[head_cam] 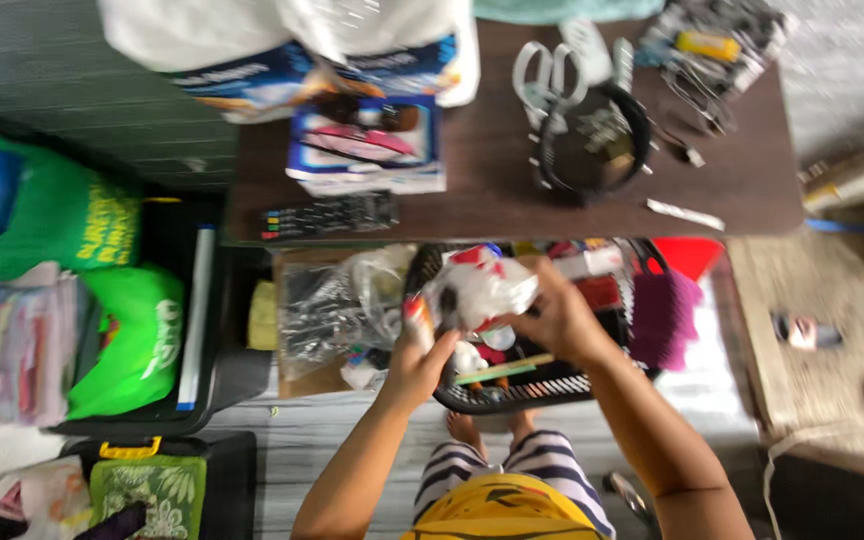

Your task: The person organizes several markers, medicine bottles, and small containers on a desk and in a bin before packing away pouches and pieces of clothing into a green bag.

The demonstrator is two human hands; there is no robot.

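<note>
Hands meet over our black basket [512, 395]: left hand [414, 362] and right hand [552, 318] pinch a white bag [480, 288]; scissors [542, 72] at twelve o'clock lie untouched.

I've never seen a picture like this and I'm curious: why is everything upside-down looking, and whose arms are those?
The camera sits on a person's head and looks straight down, so you see that person's own arms. The left hand and right hand hold a crumpled white plastic bag over a black basket full of small things. Above it is a brown table with white scissors, a black headband, a remote control and a colourful box. On the left lie green bags. The picture is blurry, so small things are hard to tell.
</note>
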